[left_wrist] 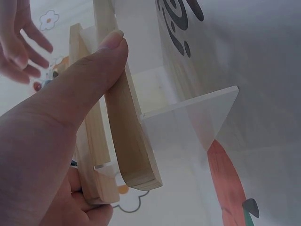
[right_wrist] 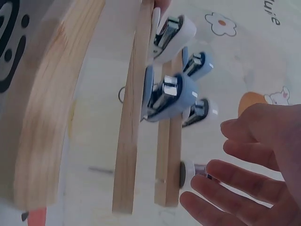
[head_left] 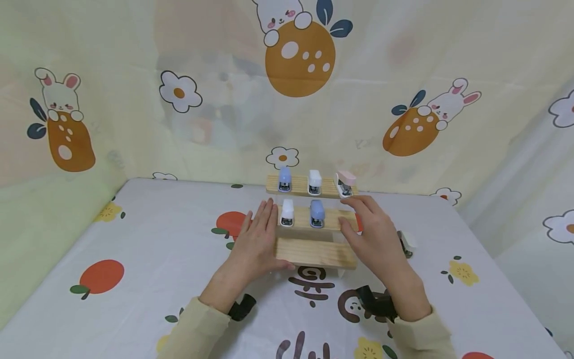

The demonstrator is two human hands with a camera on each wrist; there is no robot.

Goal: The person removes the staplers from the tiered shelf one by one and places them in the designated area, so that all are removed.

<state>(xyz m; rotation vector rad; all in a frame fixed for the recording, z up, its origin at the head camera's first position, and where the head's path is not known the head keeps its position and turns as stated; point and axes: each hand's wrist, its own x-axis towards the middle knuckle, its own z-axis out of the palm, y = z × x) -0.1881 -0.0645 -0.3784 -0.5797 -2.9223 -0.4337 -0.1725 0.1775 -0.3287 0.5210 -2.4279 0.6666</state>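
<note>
A three-tier wooden stand carries small staplers. Blue, white and pink ones stand on the top board; white and blue ones on the middle board. My left hand grips the stand's left end, its thumb on the lowest board and fingers by the middle one. Beside the right end, my right hand is spread with bent fingers near the pink stapler, holding nothing. The lowest board bears no stapler.
A pale stapler lies on the table to the right of my right wrist. The printed tablecloth spreads around the stand, and a patterned curtain hangs close behind the top board.
</note>
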